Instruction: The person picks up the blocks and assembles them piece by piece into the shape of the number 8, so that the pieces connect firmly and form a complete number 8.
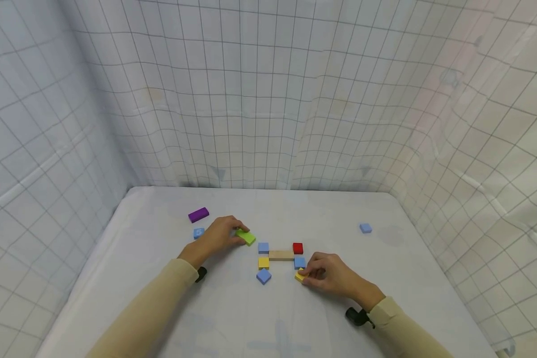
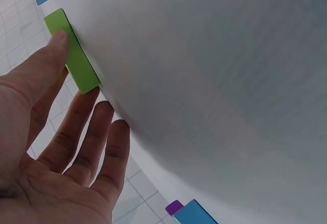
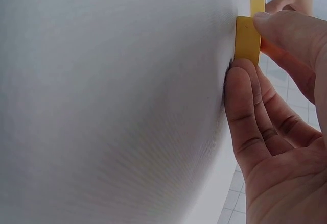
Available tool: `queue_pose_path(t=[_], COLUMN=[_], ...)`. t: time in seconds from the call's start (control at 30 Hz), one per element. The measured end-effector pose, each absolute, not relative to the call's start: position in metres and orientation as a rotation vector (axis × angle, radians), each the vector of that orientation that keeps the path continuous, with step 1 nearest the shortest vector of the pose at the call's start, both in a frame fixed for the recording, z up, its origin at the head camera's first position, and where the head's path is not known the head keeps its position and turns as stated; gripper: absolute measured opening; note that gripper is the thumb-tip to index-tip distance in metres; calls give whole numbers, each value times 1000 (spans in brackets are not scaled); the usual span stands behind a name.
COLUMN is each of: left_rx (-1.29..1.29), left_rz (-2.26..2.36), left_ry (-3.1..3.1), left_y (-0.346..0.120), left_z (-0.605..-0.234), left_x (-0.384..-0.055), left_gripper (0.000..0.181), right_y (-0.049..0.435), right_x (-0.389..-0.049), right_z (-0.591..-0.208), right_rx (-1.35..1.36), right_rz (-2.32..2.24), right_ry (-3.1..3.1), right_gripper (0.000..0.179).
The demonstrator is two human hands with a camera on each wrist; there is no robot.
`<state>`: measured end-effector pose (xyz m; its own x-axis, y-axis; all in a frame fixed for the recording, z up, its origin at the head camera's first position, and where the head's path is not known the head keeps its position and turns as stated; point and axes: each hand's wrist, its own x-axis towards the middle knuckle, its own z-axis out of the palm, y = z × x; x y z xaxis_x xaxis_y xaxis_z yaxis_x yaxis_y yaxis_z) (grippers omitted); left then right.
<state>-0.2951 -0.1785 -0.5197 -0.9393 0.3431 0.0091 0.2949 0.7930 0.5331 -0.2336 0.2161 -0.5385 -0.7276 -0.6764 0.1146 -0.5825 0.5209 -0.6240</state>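
A flat lime-green block [image 1: 246, 237] is pinched between the thumb and fingers of my left hand [image 1: 217, 236]; the left wrist view shows the thumb on the block's [image 2: 80, 66] face. My right hand [image 1: 333, 273] pinches a small yellow block [image 3: 247, 38] low at the table surface. Just beyond it lies a blue block [image 1: 299, 262], with a red block [image 1: 298, 248] farther back. A plain wooden bar [image 1: 281, 255] spans between the two columns of blocks. The left column has a blue block [image 1: 263, 248], a yellow block [image 1: 263, 263] and a blue block turned diagonally [image 1: 263, 276].
A purple block [image 1: 199, 215] and a blue block marked 5 [image 1: 199, 232] lie left of my left hand. Another blue block [image 1: 365, 227] lies far right. The white-covered table [image 1: 322, 209] is bordered by hanging grid-patterned cloth [image 1: 268, 114] behind and at both sides.
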Motion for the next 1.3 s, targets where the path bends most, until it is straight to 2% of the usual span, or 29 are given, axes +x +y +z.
queue_pose_path(t=[0.6, 0.97, 1.3], left_rx=[572, 520, 530], left_rz=[839, 829, 864], left_ry=[2914, 2895, 2862], left_y=[-193, -196, -201], left_z=[-522, -520, -518], left_x=[-286, -274, -264], left_gripper=[33, 31, 31], right_y=[217, 218, 218], right_x=[-235, -236, -236], right_z=[-538, -541, -539], right_rx=[-1106, -1138, -1103], right_rz=[-982, -1000, -991], right_ry=[2627, 2619, 2614], right_gripper=[15, 10, 13])
